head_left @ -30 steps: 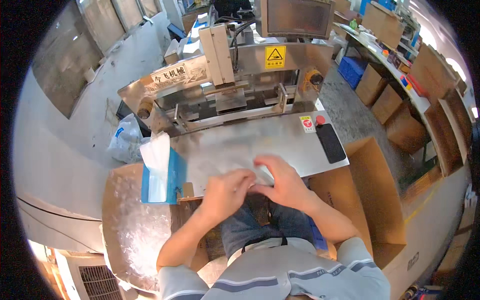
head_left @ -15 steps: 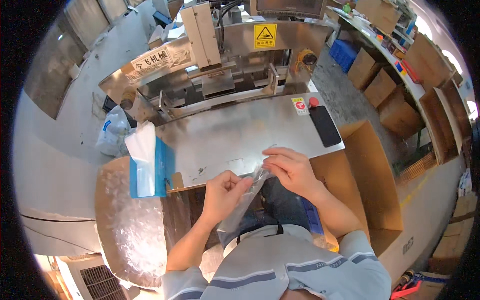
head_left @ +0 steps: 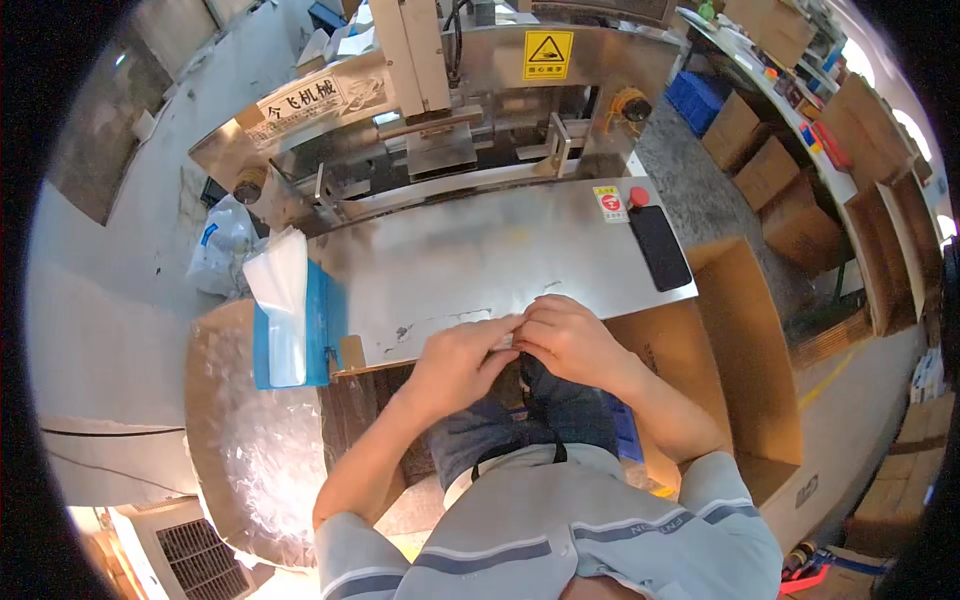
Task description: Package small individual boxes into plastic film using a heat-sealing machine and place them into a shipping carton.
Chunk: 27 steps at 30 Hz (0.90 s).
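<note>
At the near edge of the steel worktop (head_left: 470,270), my left hand (head_left: 458,362) and my right hand (head_left: 570,340) are brought together, fingertips meeting. Between them shows a small piece of clear plastic bag (head_left: 506,343); most of it is hidden by the fingers. Both hands are closed on it, with the left thumb stretched toward the right fingers. To the left of my left hand, a blue holder (head_left: 318,320) carries a stack of clear plastic bags (head_left: 283,310).
Behind the worktop stands a metal machine with a press head (head_left: 440,145). A black phone (head_left: 660,250) lies by a red button (head_left: 638,197) at the right. An open cardboard box (head_left: 745,330) stands right; a carton of crumpled clear plastic (head_left: 265,460) stands left.
My left hand has moved up and right to meet the right hand. The clear bag that hung below the hands is now mostly gathered out of sight between the fingers.
</note>
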Motion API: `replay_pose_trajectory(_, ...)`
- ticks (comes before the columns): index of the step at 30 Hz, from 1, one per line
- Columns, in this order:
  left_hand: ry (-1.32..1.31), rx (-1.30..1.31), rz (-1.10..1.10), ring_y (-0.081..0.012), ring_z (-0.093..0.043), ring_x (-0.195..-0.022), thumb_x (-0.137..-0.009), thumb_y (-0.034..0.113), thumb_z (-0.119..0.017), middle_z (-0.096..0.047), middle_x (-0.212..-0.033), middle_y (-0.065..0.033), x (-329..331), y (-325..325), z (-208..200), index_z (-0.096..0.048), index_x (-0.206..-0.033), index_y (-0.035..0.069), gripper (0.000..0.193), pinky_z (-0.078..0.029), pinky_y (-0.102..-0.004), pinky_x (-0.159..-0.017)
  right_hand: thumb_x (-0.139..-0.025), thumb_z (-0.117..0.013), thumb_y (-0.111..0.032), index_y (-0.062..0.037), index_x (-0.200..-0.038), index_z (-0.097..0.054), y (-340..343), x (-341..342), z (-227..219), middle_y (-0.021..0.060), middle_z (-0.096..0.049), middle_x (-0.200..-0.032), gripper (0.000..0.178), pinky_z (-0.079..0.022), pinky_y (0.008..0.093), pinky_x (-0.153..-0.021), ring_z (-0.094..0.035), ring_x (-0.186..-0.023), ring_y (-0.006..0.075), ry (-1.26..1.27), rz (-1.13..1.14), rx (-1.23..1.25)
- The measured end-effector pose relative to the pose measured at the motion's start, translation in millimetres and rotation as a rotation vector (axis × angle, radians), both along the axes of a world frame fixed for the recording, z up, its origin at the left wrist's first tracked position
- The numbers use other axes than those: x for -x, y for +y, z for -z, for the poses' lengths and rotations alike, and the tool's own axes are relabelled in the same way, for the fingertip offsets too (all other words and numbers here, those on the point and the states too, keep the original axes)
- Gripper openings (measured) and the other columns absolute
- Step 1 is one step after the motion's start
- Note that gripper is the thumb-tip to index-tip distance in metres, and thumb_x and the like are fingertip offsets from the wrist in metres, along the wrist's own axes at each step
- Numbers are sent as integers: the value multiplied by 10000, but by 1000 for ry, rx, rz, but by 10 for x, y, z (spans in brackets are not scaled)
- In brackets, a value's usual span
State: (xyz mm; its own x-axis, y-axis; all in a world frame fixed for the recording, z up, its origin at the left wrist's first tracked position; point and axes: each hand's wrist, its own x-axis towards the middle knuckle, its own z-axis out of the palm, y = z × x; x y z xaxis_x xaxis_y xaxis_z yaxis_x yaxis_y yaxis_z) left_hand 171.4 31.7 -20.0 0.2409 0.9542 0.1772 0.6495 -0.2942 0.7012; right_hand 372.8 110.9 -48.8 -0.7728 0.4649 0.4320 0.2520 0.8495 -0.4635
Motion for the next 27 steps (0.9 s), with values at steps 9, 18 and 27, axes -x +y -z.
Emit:
replay_pose_trajectory(9, 158, 241, 31, -432, -657, -783, -967, 255, -598, -688, -809, -198, 490, 187, 193, -667, -956, 58, 209, -519, -506, -721, -892, -701, -203, -85, -875, -696, 442, -168, 37, 93, -678, -991, 120, -349, 540, -1129, -625, -1060, 301, -274, -203, 343)
replay_pose_trajectory(18, 39, 379, -43, -260, -670, -777, -995, 287, -601, -700, -860, -139, 1379, 1296, 377, -639, -993, 27, 263, -521, -400, -723, -924, -662, -236, -29, -937, -732, 1865, 364, 331, 157, -716, -867, 219, -523, 381, -773, -690, -826, 268, -100, -289, 512)
replay_pose_trajectory(27, -305, 560, -270, -79, -589, -779, -867, 338, -782, -682, -912, 30, 2041, 2603, 414, -715, -992, 79, 296, -482, -261, -669, -939, -658, -286, -29, -980, -737, 2854, 1123, 297, 160, -726, -869, 272, -529, 362, -737, -661, -760, 212, -297, 57, 487)
